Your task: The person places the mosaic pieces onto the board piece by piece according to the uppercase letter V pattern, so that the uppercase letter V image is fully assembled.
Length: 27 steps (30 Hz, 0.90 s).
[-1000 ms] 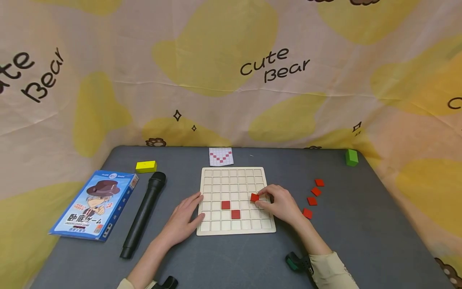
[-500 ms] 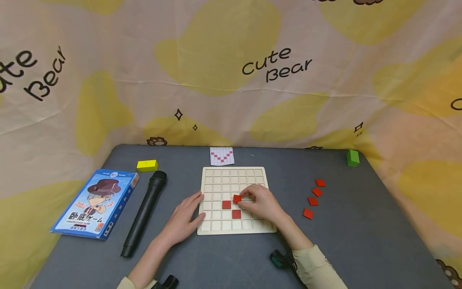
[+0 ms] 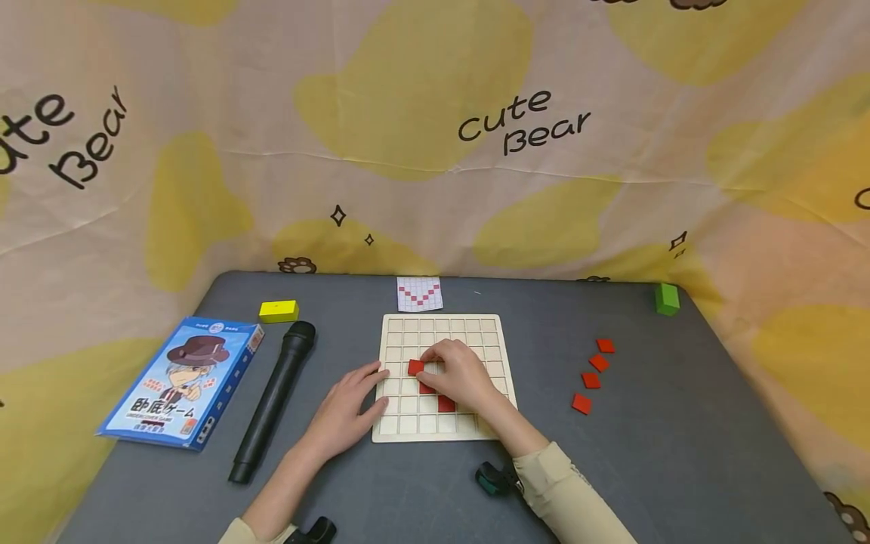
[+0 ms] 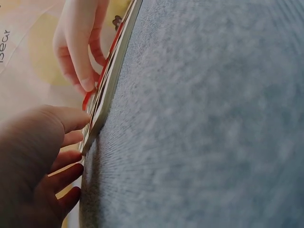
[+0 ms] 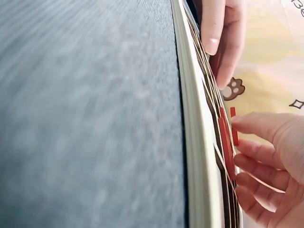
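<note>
A grey desk (image 3: 666, 446) is carrying a wooden grid board (image 3: 476, 329) near its middle, with a blue game box (image 3: 178, 383) and a black microphone (image 3: 272, 400) lying toward the left edge. The left hand (image 3: 347, 408) is resting with relaxed, straight fingers against the board's left edge, holding nothing. The right hand (image 3: 457, 372) is hovering over the board's left-centre cells, pinching a red tile (image 3: 415, 367) at its fingertips, while four loose red tiles (image 3: 593, 372) are lying toward the desk's right edge.

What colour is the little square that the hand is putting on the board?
Red: the square tile pinched by the right hand, clearest in the head view.
</note>
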Motion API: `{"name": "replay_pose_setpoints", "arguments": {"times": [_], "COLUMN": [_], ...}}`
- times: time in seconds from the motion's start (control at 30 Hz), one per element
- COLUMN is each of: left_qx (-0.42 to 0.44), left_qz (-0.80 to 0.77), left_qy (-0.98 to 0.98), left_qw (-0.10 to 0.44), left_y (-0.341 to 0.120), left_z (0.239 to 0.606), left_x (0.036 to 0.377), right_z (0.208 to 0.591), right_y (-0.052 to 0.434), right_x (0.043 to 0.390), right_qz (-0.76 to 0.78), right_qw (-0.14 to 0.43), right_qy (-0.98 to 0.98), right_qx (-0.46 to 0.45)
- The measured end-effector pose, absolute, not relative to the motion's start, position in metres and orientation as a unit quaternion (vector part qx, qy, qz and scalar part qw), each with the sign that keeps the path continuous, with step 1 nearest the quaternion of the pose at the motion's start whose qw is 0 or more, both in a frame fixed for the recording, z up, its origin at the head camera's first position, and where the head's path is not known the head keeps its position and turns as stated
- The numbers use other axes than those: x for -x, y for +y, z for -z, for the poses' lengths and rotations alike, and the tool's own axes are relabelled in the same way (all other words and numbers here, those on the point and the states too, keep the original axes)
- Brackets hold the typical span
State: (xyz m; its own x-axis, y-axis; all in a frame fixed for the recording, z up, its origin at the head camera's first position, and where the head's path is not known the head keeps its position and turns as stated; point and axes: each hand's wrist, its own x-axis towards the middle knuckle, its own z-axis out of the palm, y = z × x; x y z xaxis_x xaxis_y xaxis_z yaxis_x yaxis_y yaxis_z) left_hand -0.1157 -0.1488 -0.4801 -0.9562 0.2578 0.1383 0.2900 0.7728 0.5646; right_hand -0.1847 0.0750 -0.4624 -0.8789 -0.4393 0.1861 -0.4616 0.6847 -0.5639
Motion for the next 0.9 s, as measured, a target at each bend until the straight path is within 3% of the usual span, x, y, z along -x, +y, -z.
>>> {"name": "replay_pose_setpoints", "arguments": {"times": [0.63,0.9], "left_qx": [0.141,0.143], "left_qz": [0.299,0.303], "left_qy": [-0.943,-0.942], "left_qw": [0.023,0.025], "left_y": [-0.148,-0.150], "left_z": [0.474,0.476], "left_x": [0.114,0.114], "right_z": [0.466,0.464], "right_y": [0.070,0.088], "right_x": [0.180,0.177], "right_qz": [-0.304,-0.368], "right_qw": [0.027,0.042], "right_qy": [-0.918,-0.895], "right_qx": [-0.252,-0.250]}}
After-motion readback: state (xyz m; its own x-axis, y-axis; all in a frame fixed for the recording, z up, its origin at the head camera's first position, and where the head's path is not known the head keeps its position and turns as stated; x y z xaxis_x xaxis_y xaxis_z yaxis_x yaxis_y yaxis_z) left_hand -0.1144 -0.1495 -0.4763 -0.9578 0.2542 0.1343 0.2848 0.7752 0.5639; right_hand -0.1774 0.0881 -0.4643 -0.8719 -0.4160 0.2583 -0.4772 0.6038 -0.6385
